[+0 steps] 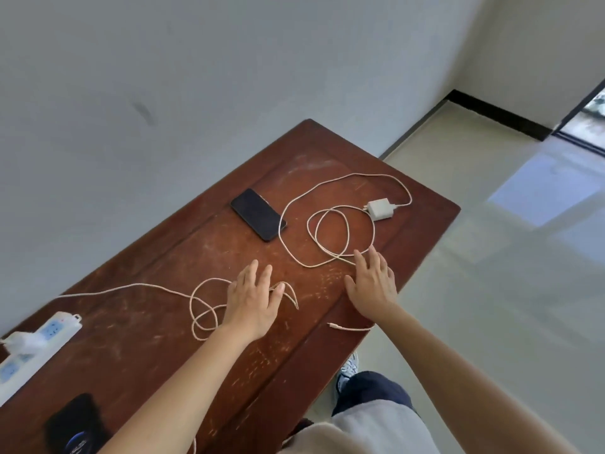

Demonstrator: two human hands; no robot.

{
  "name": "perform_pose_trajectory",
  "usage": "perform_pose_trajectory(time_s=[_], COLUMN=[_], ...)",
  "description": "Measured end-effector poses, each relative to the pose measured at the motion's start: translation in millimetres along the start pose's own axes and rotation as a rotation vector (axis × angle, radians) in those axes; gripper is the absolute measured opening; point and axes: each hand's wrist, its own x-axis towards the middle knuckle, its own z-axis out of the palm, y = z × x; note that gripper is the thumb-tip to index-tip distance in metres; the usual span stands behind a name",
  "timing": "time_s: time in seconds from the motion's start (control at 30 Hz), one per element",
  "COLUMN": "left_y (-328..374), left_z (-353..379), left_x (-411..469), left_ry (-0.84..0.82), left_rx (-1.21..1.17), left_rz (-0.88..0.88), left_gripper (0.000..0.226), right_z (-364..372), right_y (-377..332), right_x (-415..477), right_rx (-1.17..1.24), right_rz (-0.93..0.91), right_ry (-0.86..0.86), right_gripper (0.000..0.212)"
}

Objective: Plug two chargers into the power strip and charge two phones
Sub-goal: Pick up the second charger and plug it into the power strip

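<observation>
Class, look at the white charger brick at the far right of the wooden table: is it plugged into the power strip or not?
Not plugged in. The white charger brick lies loose on the brown wooden table, far from the white power strip.

No text, label, brand or number can be read anywhere. The phone [76, 426] at the near left corner of the counter [183, 257] shows a lit bluish mark on its screen, too blurred to make out. The other phone [258, 213] has a dark, blank screen.
</observation>
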Motion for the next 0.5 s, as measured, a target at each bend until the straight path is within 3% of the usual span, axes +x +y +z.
perform_pose_trajectory(time_s=[0.2,0.4,0.5], left_y=[44.0,57.4,60.4], left_z=[24.9,45.2,48.0], left_x=[56.3,69.9,69.8], left_ry=[-0.112,-0.215,-0.218], left_rx=[0.007,-0.006,0.029], left_rz=[-0.117,-0.259,-0.274], left_gripper=[0.067,0.065,0.064], right_z=[-15.0,-35.6,-35.1], right_y=[37.5,57.2,59.4], right_x=[88.5,156.9,170.8], right_rx=[0.160,0.472,0.345], right_rz=[0.074,0.510,0.427], right_ry=[0.066,0.104,0.054], right_gripper=[0.073,0.085,0.080])
